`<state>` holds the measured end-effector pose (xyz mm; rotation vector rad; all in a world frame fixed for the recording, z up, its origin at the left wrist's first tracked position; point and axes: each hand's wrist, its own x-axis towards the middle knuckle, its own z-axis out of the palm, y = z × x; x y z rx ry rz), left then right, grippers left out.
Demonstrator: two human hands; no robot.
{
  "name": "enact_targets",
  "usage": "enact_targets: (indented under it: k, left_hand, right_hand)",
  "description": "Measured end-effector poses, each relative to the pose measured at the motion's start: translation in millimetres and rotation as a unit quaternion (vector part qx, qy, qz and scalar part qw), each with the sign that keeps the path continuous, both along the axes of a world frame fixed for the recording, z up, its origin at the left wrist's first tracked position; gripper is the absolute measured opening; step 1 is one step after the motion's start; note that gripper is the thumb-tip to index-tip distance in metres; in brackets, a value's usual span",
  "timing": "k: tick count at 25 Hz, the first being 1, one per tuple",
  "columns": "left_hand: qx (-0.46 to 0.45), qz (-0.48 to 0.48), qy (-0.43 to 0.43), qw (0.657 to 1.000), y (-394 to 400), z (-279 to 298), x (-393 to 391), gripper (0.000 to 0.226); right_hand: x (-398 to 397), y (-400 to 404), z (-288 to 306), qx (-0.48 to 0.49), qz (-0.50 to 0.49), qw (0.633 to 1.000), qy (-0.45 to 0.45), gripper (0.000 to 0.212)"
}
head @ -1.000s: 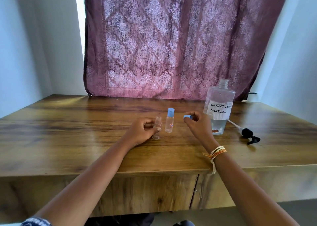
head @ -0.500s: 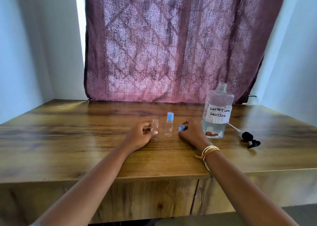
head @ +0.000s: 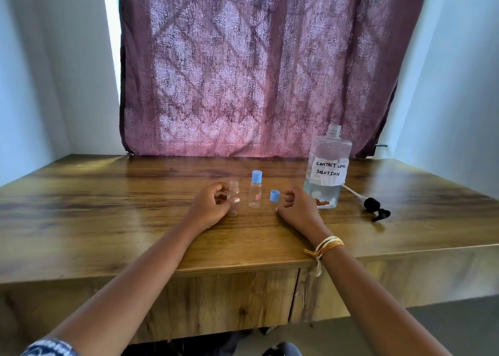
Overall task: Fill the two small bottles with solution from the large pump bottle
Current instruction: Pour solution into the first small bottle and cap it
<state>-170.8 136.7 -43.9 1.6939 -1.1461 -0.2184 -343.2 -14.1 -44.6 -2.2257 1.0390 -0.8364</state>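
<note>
The large pump bottle (head: 328, 170) stands open at the right, its pump (head: 374, 208) lying beside it on the table (head: 108, 207) — label handwritten "CONTACT LENS SOLUTION". The left hand (head: 212, 207) grips the uncapped small bottle (head: 233, 197), seemingly empty; its blue cap (head: 274, 195) sits beside the capped bottle (head: 255, 192). The right hand (head: 297, 209) rests loosely curled, holding nothing. Filling looks not yet begun.

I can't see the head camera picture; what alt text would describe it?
A person's left hand holds an uncapped small clear bottle on a wooden table, while the right hand rests beside a loose blue cap. Between them stands a capped small bottle; right of the hand are a large open bottle labelled contact lens solution and its removed black pump.
</note>
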Motion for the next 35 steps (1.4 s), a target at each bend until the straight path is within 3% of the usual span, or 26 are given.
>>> enact_targets:
  k: [5,10,15,17,21,25,29,33,35]
  left_hand:
    - [-0.013,-0.015,-0.022,1.0,-1.2,5.7,-14.1,0.024]
    - [-0.004,-0.033,-0.045,0.998,-16.8,4.8,-28.2,0.031]
    - [-0.012,-0.051,-0.025,0.998,-22.5,3.2,-32.4,0.034]
    - [-0.02,-0.062,-0.013,0.998,-22.1,0.7,-31.2,0.031]
    - [-0.027,-0.076,0.005,0.997,-22.6,-6.3,-28.3,0.032]
    - [-0.042,-0.077,0.043,0.995,-24.2,-9.4,-23.6,0.049]
    - [-0.045,-0.08,0.038,0.995,-23.5,-9.7,-23.5,0.051]
    - [-0.048,-0.078,0.039,0.995,-21.0,-8.1,-25.4,0.054]
    - [-0.052,-0.076,0.039,0.995,-20.8,-7.3,-26.2,0.059]
  right_hand:
    - [-37.9,9.1,12.9,-0.013,-0.059,0.985,-0.162,0.008]
    - [-66.5,-12.1,44.6,-0.057,-0.126,0.943,-0.302,0.009]
    - [-64.3,-65.8,65.2,-0.029,-0.102,0.961,-0.255,0.085]
    - [-58.3,-72.0,71.8,-0.007,-0.06,0.973,-0.222,0.099]
    - [-51.1,-72.7,77.5,0.002,-0.031,0.976,-0.215,0.084]
    - [-50.2,-74.7,78.2,-0.061,-0.065,0.976,-0.198,0.097]
    - [-54.2,-71.2,80.6,-0.049,-0.04,0.97,-0.236,0.063]
    - [-49.9,-61.5,79.9,-0.014,-0.019,0.962,-0.272,0.065]
    - [-46.4,-48.4,81.1,-0.043,-0.02,0.958,-0.283,0.053]
